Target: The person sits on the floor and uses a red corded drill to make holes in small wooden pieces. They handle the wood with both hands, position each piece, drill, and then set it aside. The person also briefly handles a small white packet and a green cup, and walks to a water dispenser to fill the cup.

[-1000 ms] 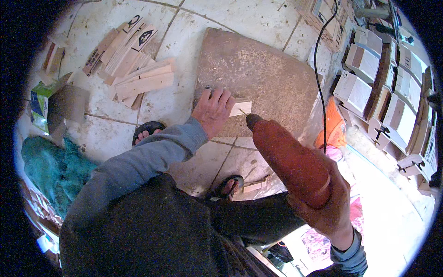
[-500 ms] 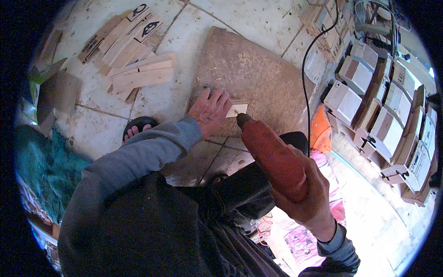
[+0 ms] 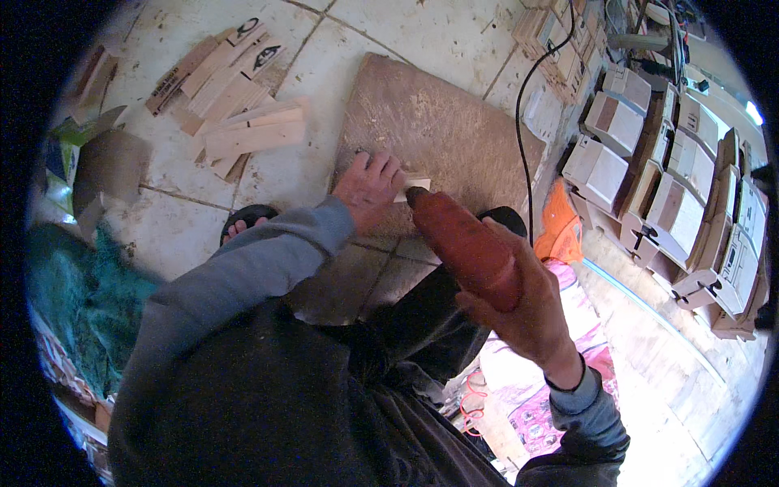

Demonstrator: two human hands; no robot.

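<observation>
A small pale wooden piece lies on a brown, worn board on the floor. My left hand is closed on the piece's left end, fingers bent and resting on the board. In my right hand is a red power drill, gripped at its rear with the fingers wrapped round it. Its dark nose points up and left, right at the wooden piece and close to my left fingertips. The nose covers part of the piece, so I cannot tell whether the bit is in the wood.
Loose wooden slats lie on the tiles at left. Along the right stand rows of pale wooden box-like pieces. A black cable crosses the board's right edge. Orange cloth and teal cloth lie on either side.
My right hand has brought the drill slightly left and up, and its nose now covers more of the wooden piece. My left hand stays on the piece. The view has shifted slightly.
</observation>
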